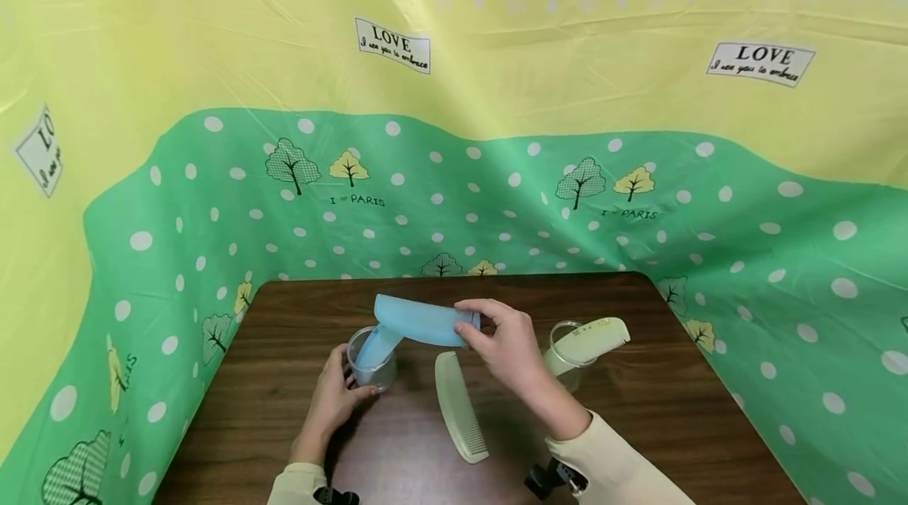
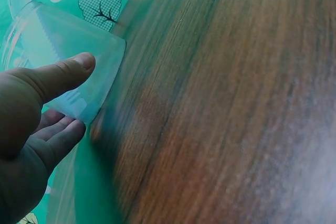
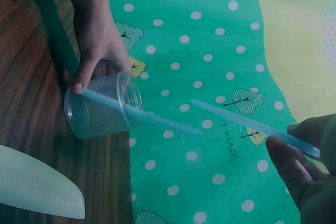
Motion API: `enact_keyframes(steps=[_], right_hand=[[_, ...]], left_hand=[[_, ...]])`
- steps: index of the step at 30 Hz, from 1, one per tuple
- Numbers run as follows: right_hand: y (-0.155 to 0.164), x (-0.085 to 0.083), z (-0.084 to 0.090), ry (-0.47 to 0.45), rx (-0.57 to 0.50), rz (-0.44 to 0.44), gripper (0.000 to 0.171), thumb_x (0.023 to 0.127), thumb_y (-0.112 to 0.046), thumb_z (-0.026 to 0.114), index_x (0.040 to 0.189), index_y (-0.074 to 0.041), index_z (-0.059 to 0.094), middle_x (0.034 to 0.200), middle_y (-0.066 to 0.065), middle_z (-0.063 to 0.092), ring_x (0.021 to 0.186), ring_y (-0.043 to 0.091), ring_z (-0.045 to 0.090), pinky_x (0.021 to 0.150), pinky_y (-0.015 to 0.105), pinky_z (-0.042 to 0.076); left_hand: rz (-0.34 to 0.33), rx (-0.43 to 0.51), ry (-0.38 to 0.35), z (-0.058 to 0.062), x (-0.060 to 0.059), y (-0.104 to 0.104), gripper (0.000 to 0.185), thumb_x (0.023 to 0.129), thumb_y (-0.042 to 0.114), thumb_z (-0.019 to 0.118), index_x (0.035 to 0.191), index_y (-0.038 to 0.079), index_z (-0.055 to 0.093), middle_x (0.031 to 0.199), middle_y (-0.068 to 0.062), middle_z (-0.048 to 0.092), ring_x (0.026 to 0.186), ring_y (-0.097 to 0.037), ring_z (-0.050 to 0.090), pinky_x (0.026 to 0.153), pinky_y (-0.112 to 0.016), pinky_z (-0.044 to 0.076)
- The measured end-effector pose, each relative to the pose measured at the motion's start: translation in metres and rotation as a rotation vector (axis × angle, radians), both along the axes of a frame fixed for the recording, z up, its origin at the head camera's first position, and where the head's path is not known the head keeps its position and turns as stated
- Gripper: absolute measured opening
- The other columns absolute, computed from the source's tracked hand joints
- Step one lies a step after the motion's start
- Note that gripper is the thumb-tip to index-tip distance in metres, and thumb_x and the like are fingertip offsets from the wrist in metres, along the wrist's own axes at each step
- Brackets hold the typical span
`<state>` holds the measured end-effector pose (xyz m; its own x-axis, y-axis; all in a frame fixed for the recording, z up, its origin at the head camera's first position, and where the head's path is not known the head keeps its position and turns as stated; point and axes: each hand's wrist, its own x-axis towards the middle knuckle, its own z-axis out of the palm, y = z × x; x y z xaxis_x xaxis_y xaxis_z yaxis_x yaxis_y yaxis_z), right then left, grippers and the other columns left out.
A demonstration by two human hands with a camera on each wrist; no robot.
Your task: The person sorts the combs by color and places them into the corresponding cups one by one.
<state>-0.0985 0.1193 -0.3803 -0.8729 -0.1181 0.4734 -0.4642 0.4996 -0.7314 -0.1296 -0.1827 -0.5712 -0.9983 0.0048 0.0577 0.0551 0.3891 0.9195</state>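
A flat light-blue plastic comb (image 1: 428, 321) is held in the air just above the clear plastic cup (image 1: 371, 367) that stands on the dark wooden worktop (image 1: 638, 410). The right hand (image 1: 507, 347) pinches this comb at its right end, thumb below and fingers (image 1: 474, 308) curled over the top edge; in the right wrist view the comb (image 3: 252, 125) shows edge-on as a thin blue strip between thumb and fingertips. The comb's left end lies over the cup's mouth. Inside the cup a second light-blue plastic comb (image 1: 374, 347) already stands tilted, its upper end sticking out past the rim.

The left hand (image 1: 333, 399) holds the cup from its near-left side, thumb (image 2: 68, 74) pressed on the wall and the other fingers curled round it.

Just right of the cup a pale cream plastic comb (image 1: 459, 406) lies flat on the worktop, teeth facing right, between the two forearms. Farther right of the cup, beyond the right hand, a second clear plastic cup (image 1: 566, 363) stands with another pale cream comb (image 1: 592, 338) leaning out of it. A green and yellow polka-dot plastic sheet (image 1: 496, 190) printed with trees rises behind the worktop.
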Motion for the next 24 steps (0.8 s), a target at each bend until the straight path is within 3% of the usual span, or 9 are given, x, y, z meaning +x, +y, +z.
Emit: enact_keyframes(steps=[7, 17, 24], right_hand=[[-0.011, -0.006, 0.000, -0.007, 0.029, 0.040, 0.025, 0.086, -0.009, 0.084, 0.110, -0.012, 0.079, 0.101, 0.001, 0.077, 0.079, 0.012, 0.068, 0.067, 0.025, 0.062], [-0.020, -0.019, -0.009, -0.033, 0.051, 0.042, 0.025, 0.085, -0.011, 0.085, 0.109, -0.016, 0.079, 0.083, -0.006, 0.070, 0.074, 0.008, 0.063, 0.066, 0.024, 0.059], [-0.027, -0.026, -0.011, -0.024, 0.055, 0.057, 0.024, 0.085, -0.013, 0.086, 0.108, -0.013, 0.079, 0.083, -0.004, 0.070, 0.074, 0.008, 0.068, 0.064, 0.021, 0.059]], left_hand=[[0.000, -0.007, 0.016, -0.001, 0.000, -0.001, 0.092, 0.075, -0.005, 0.088, 0.148, -0.004, 0.033, 0.150, -0.033, 0.039, 0.139, -0.053, 0.044, 0.109, -0.053, 0.052], [-0.008, 0.002, 0.005, -0.004, 0.001, -0.001, 0.092, 0.075, -0.004, 0.089, 0.148, -0.004, 0.033, 0.150, -0.033, 0.039, 0.140, -0.052, 0.044, 0.110, -0.053, 0.051], [-0.005, -0.002, 0.004, -0.003, -0.001, -0.001, 0.093, 0.074, -0.005, 0.089, 0.148, -0.004, 0.032, 0.150, -0.033, 0.039, 0.140, -0.053, 0.043, 0.110, -0.052, 0.051]])
